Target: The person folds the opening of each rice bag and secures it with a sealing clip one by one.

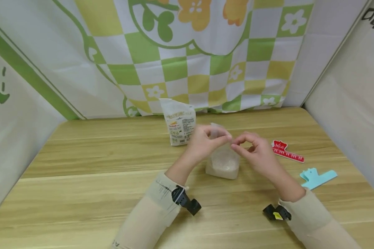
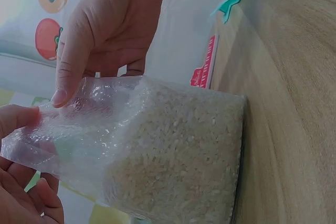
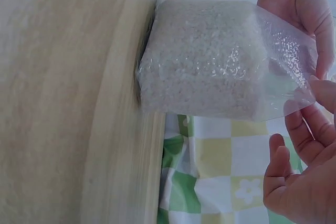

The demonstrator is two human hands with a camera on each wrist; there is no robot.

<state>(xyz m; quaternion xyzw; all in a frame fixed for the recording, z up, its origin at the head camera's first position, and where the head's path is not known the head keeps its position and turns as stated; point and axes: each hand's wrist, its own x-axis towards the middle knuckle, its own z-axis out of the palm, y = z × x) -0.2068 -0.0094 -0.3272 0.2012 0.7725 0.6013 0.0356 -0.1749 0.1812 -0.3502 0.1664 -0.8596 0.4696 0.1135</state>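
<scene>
A clear plastic bag of rice [image 1: 223, 165] stands upright on the wooden table, its loose upper part rising above the grains. My left hand [image 1: 202, 141] pinches the bag's top between thumb and index finger. From the other side, my right hand [image 1: 259, 152] pinches the top too, its fingertips close to the left ones. The left wrist view shows white grains [image 2: 184, 150] filling the lower part, with the right thumb lying on the film. In the right wrist view, the transparent film [image 3: 286, 72] stretches flat between both hands.
Behind the left hand stands a white printed packet [image 1: 178, 126]. Right of the right hand lie a red clip [image 1: 288, 155] with a piano-key pattern and a teal clip [image 1: 318, 178]. A checkered cloth [image 1: 174, 69] hangs along the table's back edge.
</scene>
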